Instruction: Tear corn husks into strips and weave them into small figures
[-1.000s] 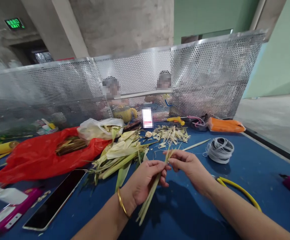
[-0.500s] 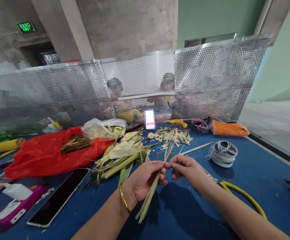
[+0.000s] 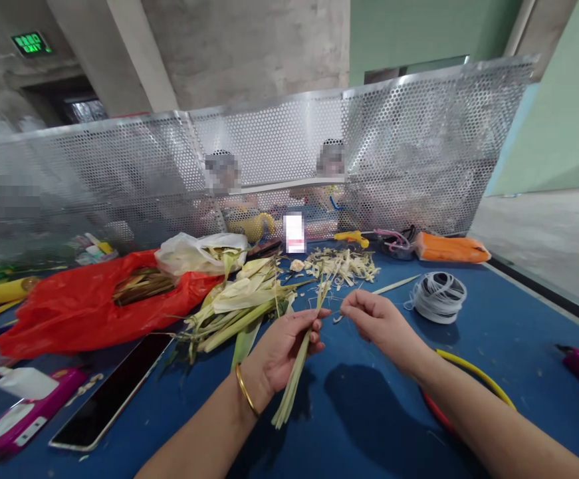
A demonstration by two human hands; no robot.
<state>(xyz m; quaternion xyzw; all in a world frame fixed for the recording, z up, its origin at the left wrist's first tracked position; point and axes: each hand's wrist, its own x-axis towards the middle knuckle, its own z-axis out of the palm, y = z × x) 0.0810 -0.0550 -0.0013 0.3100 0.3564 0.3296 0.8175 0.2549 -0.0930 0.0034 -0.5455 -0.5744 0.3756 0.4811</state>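
Note:
My left hand (image 3: pixel 286 346) is closed around a slim bundle of pale green dried husk strips (image 3: pixel 292 389). The bundle slants, its cut ends spreading downward and its top poking past my fingers. To the right, and apart from the bundle, my right hand (image 3: pixel 375 319) pinches thumb against fingertips. A faint thin strand seems to run from that pinch toward the bundle; its far end is unclear. Beyond my left hand lies a heap of corn husks (image 3: pixel 239 303). Husk scraps (image 3: pixel 343 265) are scattered past both hands, and a spool of white cord (image 3: pixel 439 297) stands at right.
A red plastic bag (image 3: pixel 64 309), a phone (image 3: pixel 112 392) and a magenta device (image 3: pixel 30 412) lie on the left. Yellow-and-red handles (image 3: pixel 483 372) sit under my right forearm. A perforated metal screen (image 3: pixel 274 143) closes off the back, with people behind it. An orange packet (image 3: pixel 451 247) lies near it.
My right hand has drawn away from the bundle to the right, opening a gap between the hands. My left hand still grips the husk strips. The view has shifted slightly.

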